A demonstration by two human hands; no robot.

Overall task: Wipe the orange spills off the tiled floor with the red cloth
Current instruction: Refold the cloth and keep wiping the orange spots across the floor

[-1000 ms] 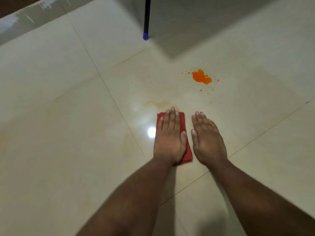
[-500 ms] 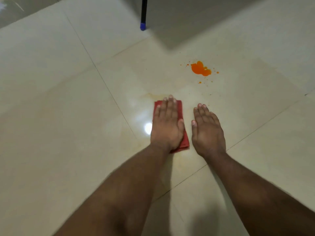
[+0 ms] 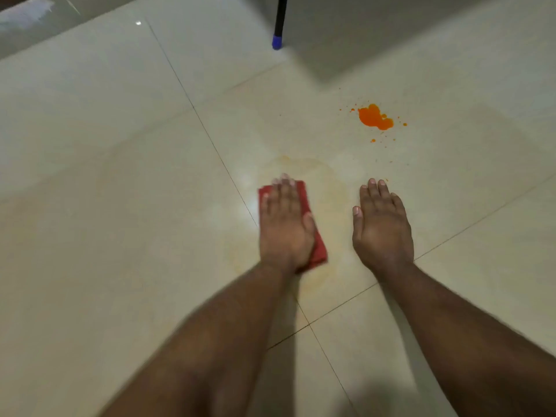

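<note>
A folded red cloth lies flat on the cream tiled floor, pinned under my left hand, whose palm and straight fingers press down on it. My right hand rests flat on the bare tile to the right of the cloth, a gap apart, holding nothing. A bright orange spill with small droplets around it sits farther away, ahead and to the right of both hands. A faint yellowish smear marks the tile around the cloth.
A black furniture leg with a blue foot stands at the far centre, with a grey shadow beside it. A wall base runs along the top left corner. Dark grout lines cross the floor near my forearms.
My left hand and the cloth have slid left, away from my right hand, widening the gap between them. The camera view has shifted too. The orange spill looks the same.
</note>
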